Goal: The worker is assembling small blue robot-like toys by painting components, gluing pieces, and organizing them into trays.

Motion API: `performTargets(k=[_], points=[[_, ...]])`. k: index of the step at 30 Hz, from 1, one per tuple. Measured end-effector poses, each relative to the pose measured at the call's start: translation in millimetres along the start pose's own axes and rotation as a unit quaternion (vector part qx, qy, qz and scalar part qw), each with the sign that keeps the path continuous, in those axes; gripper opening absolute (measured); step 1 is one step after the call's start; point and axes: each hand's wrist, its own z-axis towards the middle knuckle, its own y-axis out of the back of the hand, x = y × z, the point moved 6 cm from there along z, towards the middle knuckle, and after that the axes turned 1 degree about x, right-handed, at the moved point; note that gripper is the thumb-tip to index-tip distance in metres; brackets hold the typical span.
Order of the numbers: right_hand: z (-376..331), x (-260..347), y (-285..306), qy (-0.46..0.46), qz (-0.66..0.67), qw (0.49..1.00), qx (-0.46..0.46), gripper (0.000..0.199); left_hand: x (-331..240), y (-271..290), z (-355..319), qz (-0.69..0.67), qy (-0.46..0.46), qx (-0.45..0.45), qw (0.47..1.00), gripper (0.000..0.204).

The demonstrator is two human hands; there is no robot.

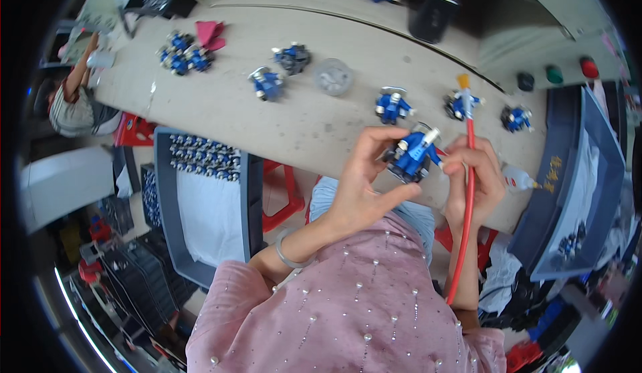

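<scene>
**Blue figure between two hands, loose ones spread around it**

At left, a grey tray (253, 216) carries small figures (204, 157) in close rows beside a white lining, probably to keep them upright and apart. On the surface (221, 109), a cluster of figures (186, 55) stands beside a pink cloth (210, 34). Further right, two figures (266, 84) sit near a round clear dish (334, 77), well within reach.

The left hand (364, 192) holds the main blue figure (414, 153) above the surface's near edge, its fingers curved round the base and side, thumb below; this grip seems meant to leave the front exposed. Just above it, another figure (392, 105) stands on the surface.

The right hand (478, 179) holds a long red tool (469, 206), yellow tip pointing away; its thumb and forefinger are pinched together at the held figure's side. Whether they grip anything there, I cannot tell. Beyond the hand lies a squeeze bottle (518, 179), then a second tray (528, 236) with a few figures inside.
</scene>
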Motion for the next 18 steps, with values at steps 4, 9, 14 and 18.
performTargets(k=[4,9,14,18], points=[[-12.9,10.3,-17.2,0.059,-0.106,0.992,0.046,0.004,-5.2,4.9,-3.5,0.174,0.021,-0.021,0.984,0.062],[-5.8,10.6,-25.3,0.031,0.035,0.993,0.113,0.01,-33.4,32.8,-19.5,0.186,-0.05,-0.047,0.98,0.059],[19.4,-5.9,21.6,0.009,0.141,0.988,0.068,0.024,-57.7,142.5,-84.8,0.018,-0.112,-0.323,0.939,0.056],[27.0,2.0,65.4,0.062,0.185,0.974,0.118,0.027,-54.3,289.4,-187.5,0.196,-0.042,-0.513,0.835,0.056]])
